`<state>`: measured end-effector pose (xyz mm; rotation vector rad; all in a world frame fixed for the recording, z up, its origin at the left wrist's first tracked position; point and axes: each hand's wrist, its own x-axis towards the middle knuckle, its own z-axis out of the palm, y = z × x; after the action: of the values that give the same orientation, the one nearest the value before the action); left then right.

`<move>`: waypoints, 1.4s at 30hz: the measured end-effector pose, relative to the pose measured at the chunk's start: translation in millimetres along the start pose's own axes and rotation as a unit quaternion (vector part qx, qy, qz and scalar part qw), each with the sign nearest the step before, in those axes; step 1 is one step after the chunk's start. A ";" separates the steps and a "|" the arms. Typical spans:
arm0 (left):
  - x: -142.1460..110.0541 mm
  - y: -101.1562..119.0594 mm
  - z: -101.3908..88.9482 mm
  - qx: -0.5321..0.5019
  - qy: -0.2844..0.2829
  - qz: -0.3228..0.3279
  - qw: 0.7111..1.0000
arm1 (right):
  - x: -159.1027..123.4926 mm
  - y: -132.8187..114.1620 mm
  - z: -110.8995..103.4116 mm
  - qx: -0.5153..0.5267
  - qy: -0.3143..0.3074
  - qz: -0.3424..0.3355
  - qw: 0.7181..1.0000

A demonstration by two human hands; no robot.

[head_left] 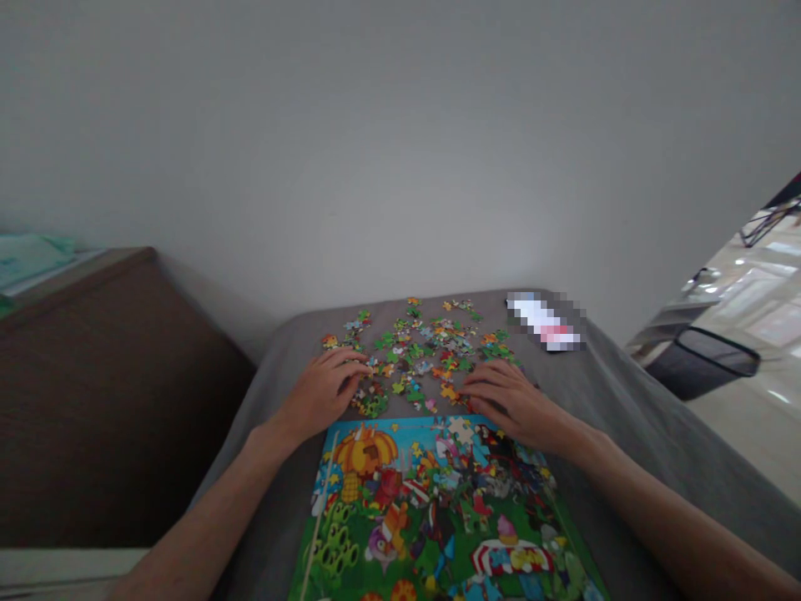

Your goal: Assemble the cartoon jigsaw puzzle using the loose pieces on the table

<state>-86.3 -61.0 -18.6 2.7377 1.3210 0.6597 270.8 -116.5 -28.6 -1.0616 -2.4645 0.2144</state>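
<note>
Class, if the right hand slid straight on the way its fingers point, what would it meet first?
Probably the orange puzzle piece just ahead of the right hand, though depth is hard to judge here.

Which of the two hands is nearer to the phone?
The right hand: the phone lies beyond it, farther right, while the left hand is at the opposite side of the loose pieces.

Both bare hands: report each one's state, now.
Left hand: loosely curled at small multicoloured jigsaw pieces; grip cannot be told.
Right hand: loosely curled; grip cannot be told.
</note>
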 end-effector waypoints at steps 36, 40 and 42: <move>-1.7 16.1 17.6 0.034 -0.101 -0.082 0.991 | -0.7 10.5 12.5 0.040 0.007 0.021 0.999; -2.4 27.1 18.0 0.031 -0.147 -0.044 0.988 | 0.1 9.6 11.8 0.042 0.004 0.026 0.999; -3.3 33.7 18.2 0.035 -0.161 -0.029 0.986 | 0.6 9.0 11.5 0.042 0.000 0.025 0.999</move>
<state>-56.1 -82.3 -29.3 2.6958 1.3584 0.1568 271.1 -109.5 -41.4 -1.0877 -2.4085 0.3298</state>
